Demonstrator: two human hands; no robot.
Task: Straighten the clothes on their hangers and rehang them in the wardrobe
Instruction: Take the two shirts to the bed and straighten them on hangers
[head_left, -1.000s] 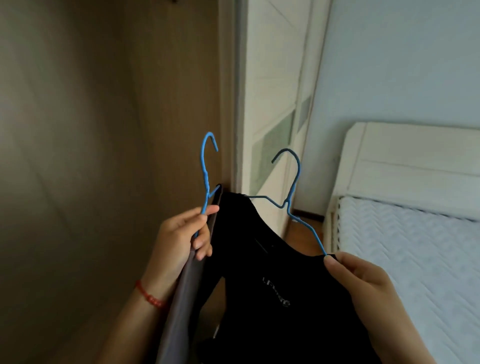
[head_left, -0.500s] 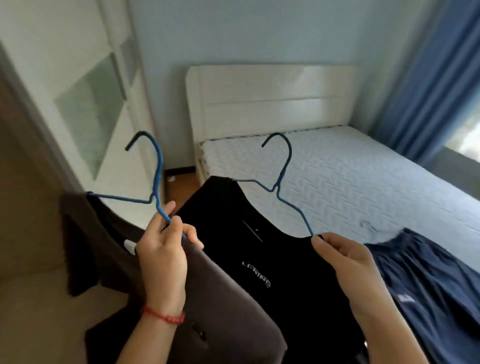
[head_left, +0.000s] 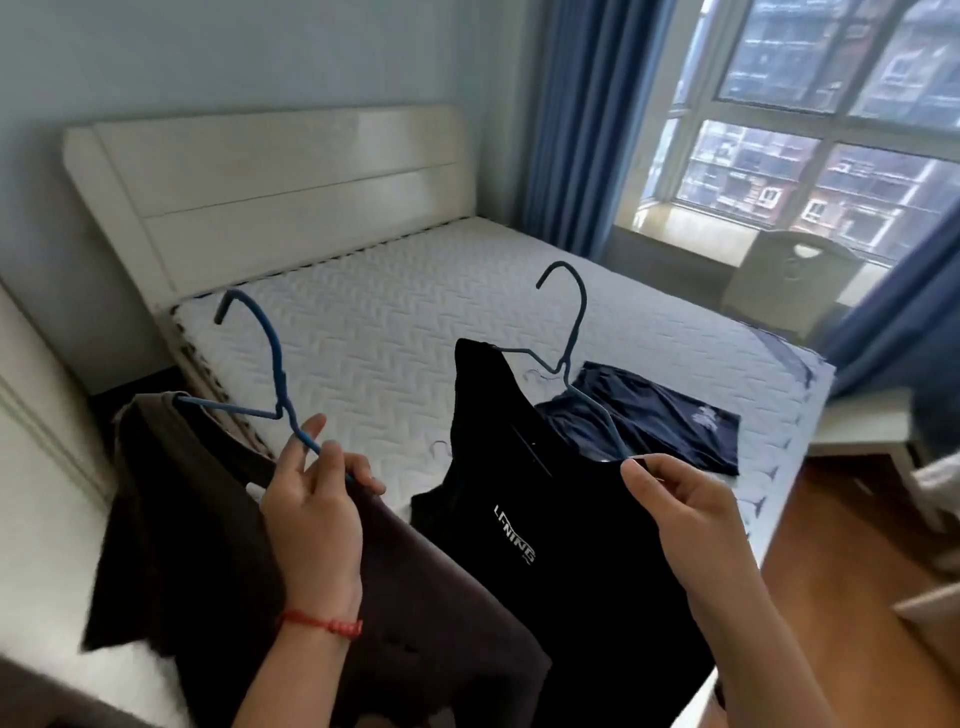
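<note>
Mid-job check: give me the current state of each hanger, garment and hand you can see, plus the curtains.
Left hand: grips the left hanger's arm.
Right hand: pinches the right hanger's arm.
Left hanger: held up, hook free.
Right hanger: held up, hook free.
Brown shirt: on the left hanger, bunched.
Black shirt: on the right hanger, skewed.
Navy garment: lying flat on the mattress.
Curtains: drawn open.
</note>
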